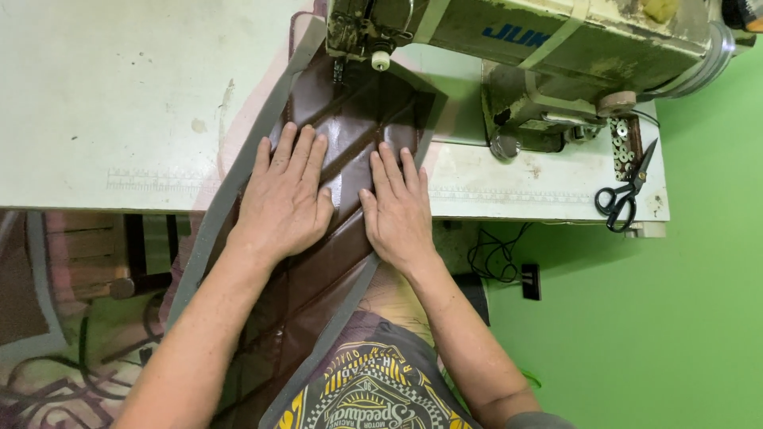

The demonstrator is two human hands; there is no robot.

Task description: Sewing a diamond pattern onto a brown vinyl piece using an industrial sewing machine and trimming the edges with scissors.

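Under the sewing machine needle, far centre, brown quilted panel already shows diagonal seams; near length hangs off table. Left hand and right hand flat, fingers spread, pressing it.

hands on panel | sewing machine behind | scissors right, on table
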